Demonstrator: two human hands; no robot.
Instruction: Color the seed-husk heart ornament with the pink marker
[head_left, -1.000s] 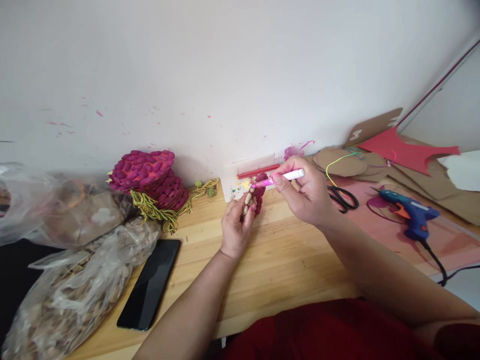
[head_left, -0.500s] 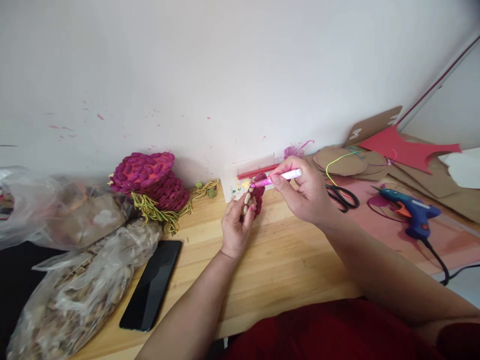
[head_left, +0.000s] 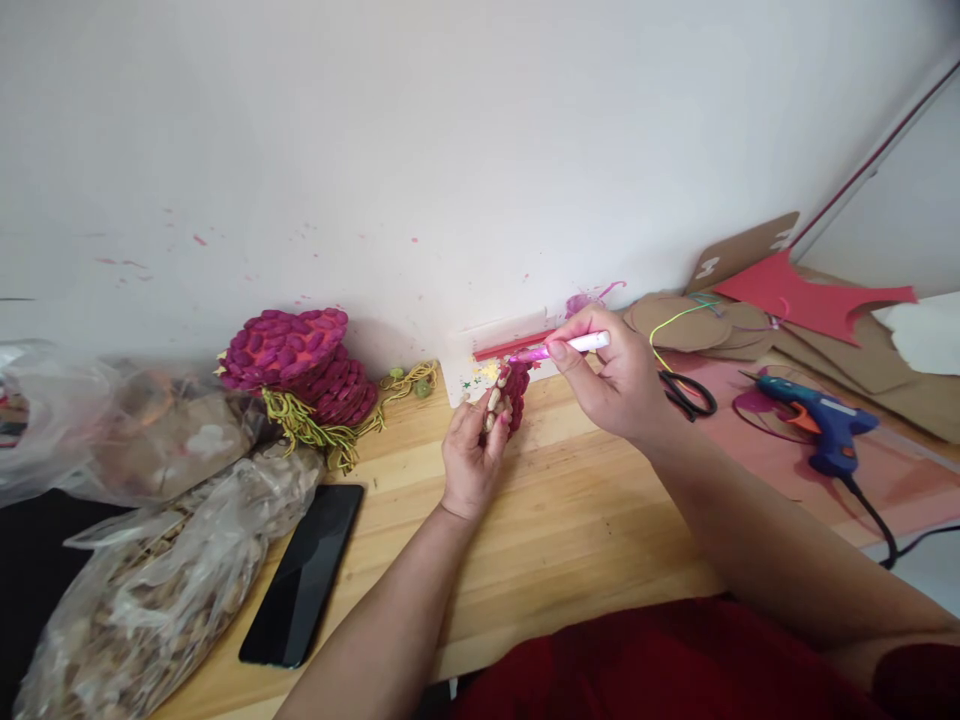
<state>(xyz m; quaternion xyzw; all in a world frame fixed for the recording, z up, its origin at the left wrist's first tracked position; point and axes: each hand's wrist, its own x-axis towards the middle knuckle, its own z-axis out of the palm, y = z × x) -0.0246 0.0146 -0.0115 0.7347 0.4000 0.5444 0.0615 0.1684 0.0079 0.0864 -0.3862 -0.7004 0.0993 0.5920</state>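
Observation:
My left hand (head_left: 471, 460) grips a disc covered in peanut shells (head_left: 516, 402), tilted up off the table. Its far side is magenta, while the shells beside my fingers are bare tan with some magenta at the top. Pinched in my right hand (head_left: 619, 385) is a paintbrush (head_left: 589, 343) with a white handle, smeared magenta toward the bristles. The brush tip touches or hovers just over the disc's upper edge; I cannot tell which. Behind them lies a white card with star stickers (head_left: 459, 378) and a red strip (head_left: 514, 345).
A stack of magenta shell-covered discs (head_left: 289, 350) with yellow-green yarn (head_left: 319, 430) stands left. Nearer are a plastic bag of shells (head_left: 165, 580) and a black phone (head_left: 304, 575). On the right are black scissors (head_left: 690, 397), a blue glue gun (head_left: 832, 425) and cardboard pieces (head_left: 679, 320).
My right hand has shifted slightly right with the brush, its tip moving up along the disc's edge. More magenta shows on the top shells. My left hand keeps its grip.

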